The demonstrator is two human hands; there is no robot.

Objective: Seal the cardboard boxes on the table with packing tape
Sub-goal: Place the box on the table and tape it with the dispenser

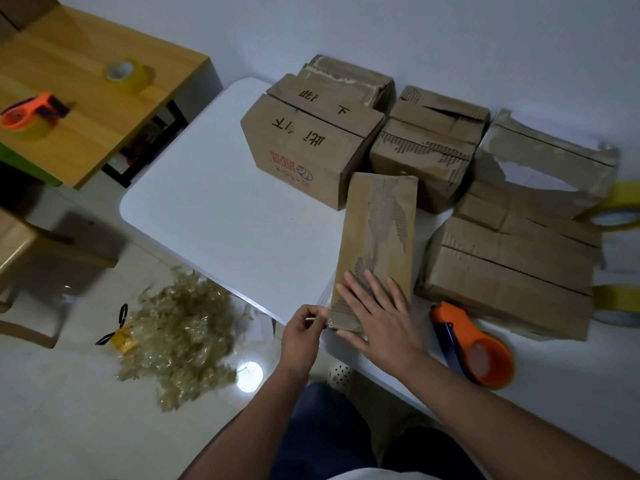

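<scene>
A long, narrow cardboard box (375, 244), its top paper torn to bare ribbed corrugation, lies at the near edge of a smooth white table (214, 202). The right hand (377, 313) presses flat on its near end, fingers straight. The left hand (304, 332) pinches something thin at the box's near corner; what it is cannot be told. An orange plastic tape dispenser (474, 344) lies just right. Behind stand more worn boxes (311, 133). A heap of crumpled clear tape (180, 337) lies on the tiled floor.
</scene>
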